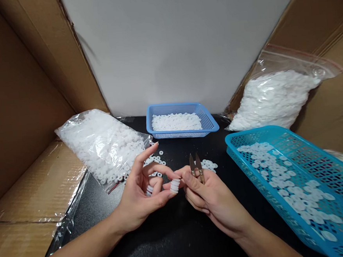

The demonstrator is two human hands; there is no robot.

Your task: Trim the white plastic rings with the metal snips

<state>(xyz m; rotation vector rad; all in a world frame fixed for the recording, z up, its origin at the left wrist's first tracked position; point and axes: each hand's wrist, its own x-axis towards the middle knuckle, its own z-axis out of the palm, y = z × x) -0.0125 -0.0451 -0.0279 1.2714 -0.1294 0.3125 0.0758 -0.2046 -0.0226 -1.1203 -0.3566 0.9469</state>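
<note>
My left hand pinches a short stack of white plastic rings between thumb and middle finger, index finger raised; more rings sit in its palm. My right hand grips small thread snips, blades pointing up and slightly apart, and its fingertips touch the same ring stack. Both hands hover over the black table. Loose white rings lie on the table just behind the hands.
A clear bag of white rings lies at left. A small blue basket with rings stands at the back. A teal basket with rings is at right; another full bag leans behind it. Cardboard walls enclose both sides.
</note>
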